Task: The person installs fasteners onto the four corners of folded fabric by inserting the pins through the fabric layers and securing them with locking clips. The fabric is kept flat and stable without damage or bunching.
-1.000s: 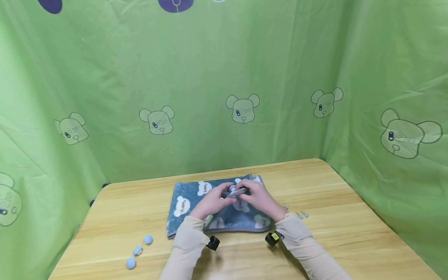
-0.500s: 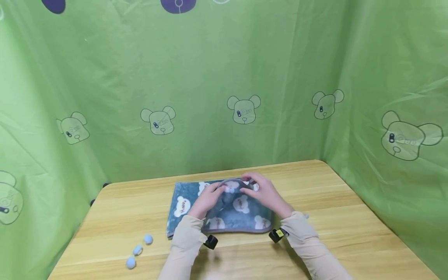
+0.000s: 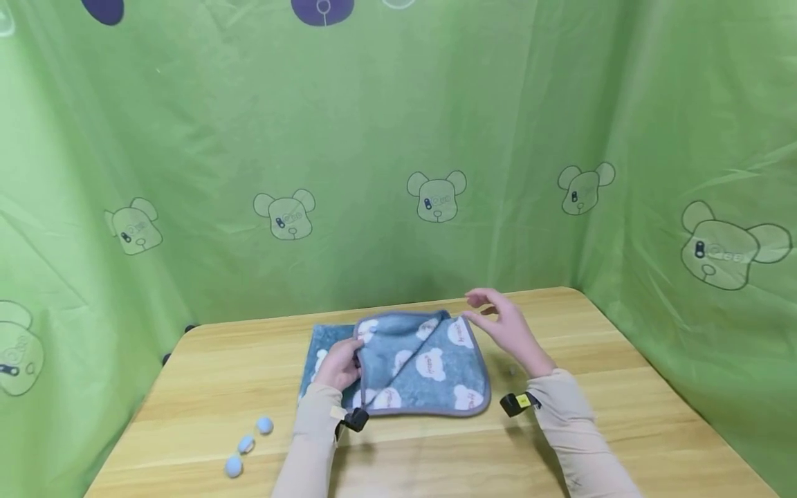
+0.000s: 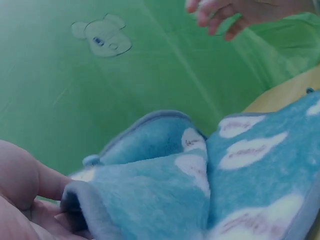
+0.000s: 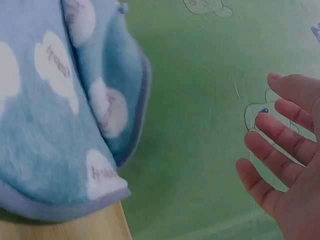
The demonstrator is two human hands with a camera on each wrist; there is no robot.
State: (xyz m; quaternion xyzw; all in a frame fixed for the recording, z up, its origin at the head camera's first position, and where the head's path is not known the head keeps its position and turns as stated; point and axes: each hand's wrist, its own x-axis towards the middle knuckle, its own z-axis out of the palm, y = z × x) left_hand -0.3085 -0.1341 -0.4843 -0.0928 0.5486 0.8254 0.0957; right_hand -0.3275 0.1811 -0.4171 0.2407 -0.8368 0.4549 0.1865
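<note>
A teal plush blanket (image 3: 436, 363) with white bear prints and grey edging lies folded on the table. My left hand (image 3: 339, 364) holds a turned-over flap of it at the left, thumb and fingers on the grey edge (image 4: 82, 200) in the left wrist view. A small light-blue round button-like piece (image 4: 91, 160) sits at the flap's far edge; the right wrist view shows it on the cloth too. My right hand (image 3: 506, 326) is held up beside the blanket's far right corner, apart from it. Its fingers (image 5: 275, 135) are spread and hold nothing.
Three light-blue round pieces (image 3: 245, 444) lie on the wooden table (image 3: 187, 387) at the front left. A tiny pale piece (image 3: 512, 371) lies near my right wrist. A green curtain (image 3: 367, 270) hangs behind the table and along its sides.
Both hands were together at the blanket's edge. The left hand has drawn the flap leftward and toward me. The right hand has let go and moved right.
</note>
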